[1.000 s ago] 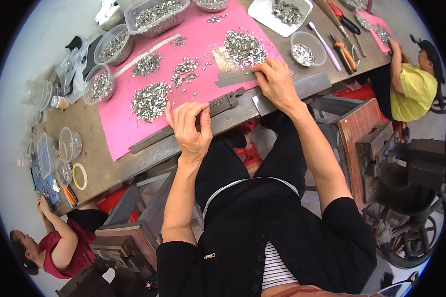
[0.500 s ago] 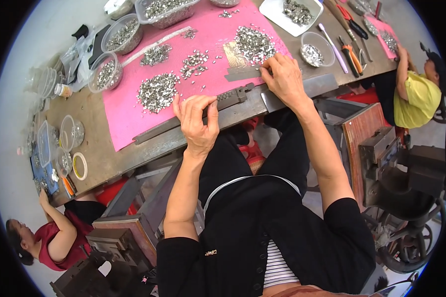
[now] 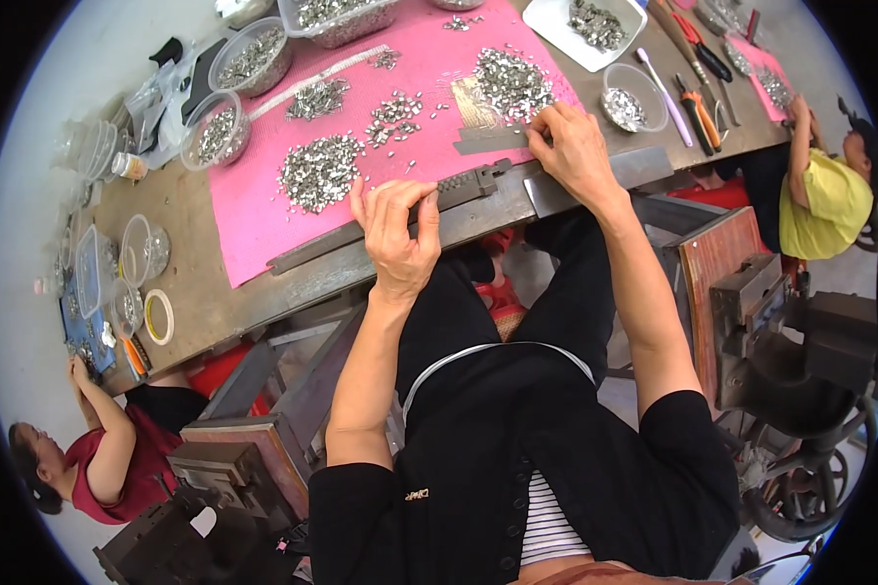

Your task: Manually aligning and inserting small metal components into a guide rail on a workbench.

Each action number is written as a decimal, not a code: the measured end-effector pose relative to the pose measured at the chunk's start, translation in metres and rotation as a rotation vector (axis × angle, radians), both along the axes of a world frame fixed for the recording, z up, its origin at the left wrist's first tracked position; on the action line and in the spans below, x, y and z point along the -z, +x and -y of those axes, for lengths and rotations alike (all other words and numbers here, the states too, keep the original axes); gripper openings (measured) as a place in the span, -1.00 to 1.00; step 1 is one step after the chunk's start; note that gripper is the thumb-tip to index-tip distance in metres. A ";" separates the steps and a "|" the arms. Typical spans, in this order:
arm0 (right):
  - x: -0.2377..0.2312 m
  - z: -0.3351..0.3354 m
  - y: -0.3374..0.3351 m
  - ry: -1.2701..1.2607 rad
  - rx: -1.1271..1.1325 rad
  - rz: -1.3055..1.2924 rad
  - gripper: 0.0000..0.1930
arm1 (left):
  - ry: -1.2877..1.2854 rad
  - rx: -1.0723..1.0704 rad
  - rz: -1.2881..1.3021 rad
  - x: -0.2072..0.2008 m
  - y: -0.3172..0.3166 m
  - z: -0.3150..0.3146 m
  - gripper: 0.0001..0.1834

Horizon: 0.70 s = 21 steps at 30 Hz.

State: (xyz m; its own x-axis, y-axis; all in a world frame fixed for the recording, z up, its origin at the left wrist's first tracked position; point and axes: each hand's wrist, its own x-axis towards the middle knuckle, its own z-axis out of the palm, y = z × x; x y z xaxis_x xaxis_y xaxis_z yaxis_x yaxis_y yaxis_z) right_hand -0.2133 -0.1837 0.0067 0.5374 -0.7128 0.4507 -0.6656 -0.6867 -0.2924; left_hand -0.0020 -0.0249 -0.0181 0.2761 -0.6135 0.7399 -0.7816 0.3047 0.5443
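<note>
My left hand (image 3: 398, 234) is curled at a long dark metal bar (image 3: 327, 246) along the table's front edge, thumb and forefinger tips close together; anything between them is too small to make out. Just right of those fingers the bar carries a toothed or slotted section (image 3: 468, 184). My right hand (image 3: 578, 154) has its thumb and fingers pinched beside a thin grey metal strip (image 3: 488, 141); what they hold is hidden. Beyond it lies a heap of small silvery metal pieces (image 3: 512, 86). A larger heap of such pieces (image 3: 320, 174) is left of my left hand.
A pink mat (image 3: 254, 219) covers the middle of the table. Clear tubs of metal pieces (image 3: 217, 135) stand left, a white tray (image 3: 546, 24) far right. Pliers (image 3: 698, 122) and a purple toothbrush (image 3: 673, 112) lie right. Two other people sit at either side.
The whole view has shifted slightly, so the table's things appear a little further right. Both hands keep nearly the same pose and place over the bar and strip.
</note>
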 end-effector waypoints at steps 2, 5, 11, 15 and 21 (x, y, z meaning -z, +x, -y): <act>0.000 -0.003 0.001 0.017 -0.010 -0.004 -0.90 | -0.002 0.004 0.001 0.000 0.000 -0.001 -0.85; -0.006 -0.015 0.010 0.089 -0.200 0.214 -0.91 | -0.016 0.010 -0.011 0.002 0.001 0.000 -0.81; -0.005 -0.055 0.052 0.074 -0.458 0.226 -0.82 | -0.032 0.015 -0.043 0.002 0.001 0.001 -0.83; 0.000 -0.056 0.059 0.026 -0.490 0.189 -0.86 | -0.018 0.011 -0.153 -0.003 0.007 -0.004 -0.85; 0.000 -0.058 0.052 -0.153 -0.525 0.139 -0.83 | 0.069 -0.202 -0.234 -0.007 0.053 -0.021 -0.91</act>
